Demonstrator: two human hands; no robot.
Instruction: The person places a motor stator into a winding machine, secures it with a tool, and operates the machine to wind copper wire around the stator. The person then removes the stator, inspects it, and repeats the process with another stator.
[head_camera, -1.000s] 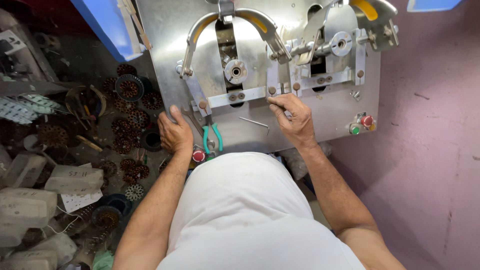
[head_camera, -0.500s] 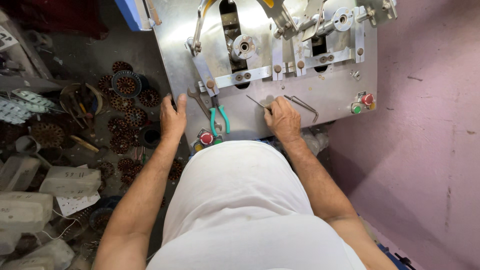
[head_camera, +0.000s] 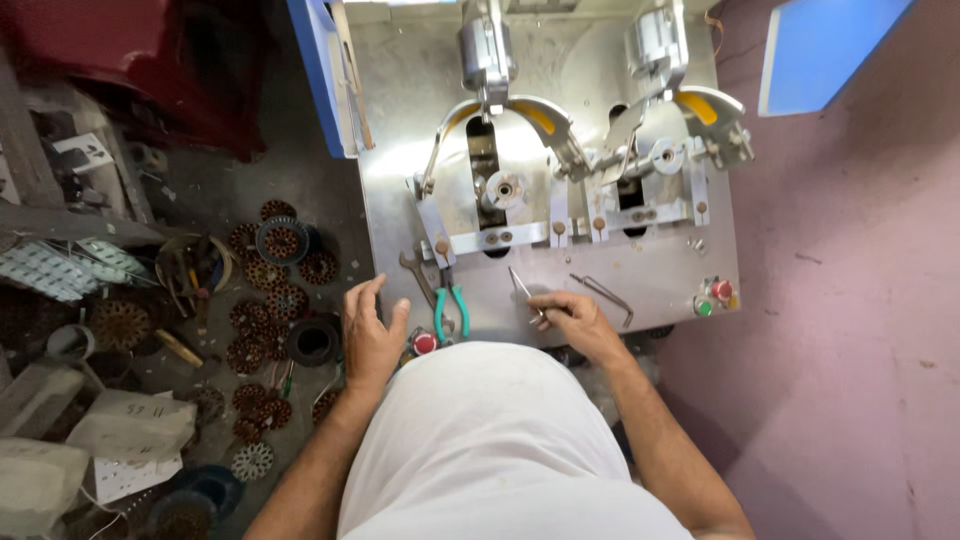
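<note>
At the machine tabletop (head_camera: 660, 290) front edge | right hand (head_camera: 572, 315) now pinching thin metal rod (head_camera: 522, 287), having dropped back from the clamp fixture (head_camera: 560, 200) | left hand (head_camera: 370, 335) open, empty, left of green-handled pliers (head_camera: 450, 305) | rod likely being picked up

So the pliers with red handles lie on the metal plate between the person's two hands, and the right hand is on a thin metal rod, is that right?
Nearly. The pliers have green handles, not red; the head view shows it. The rest holds: they lie on the metal plate between the left hand and the right hand, whose fingers rest on a thin metal rod.
</note>
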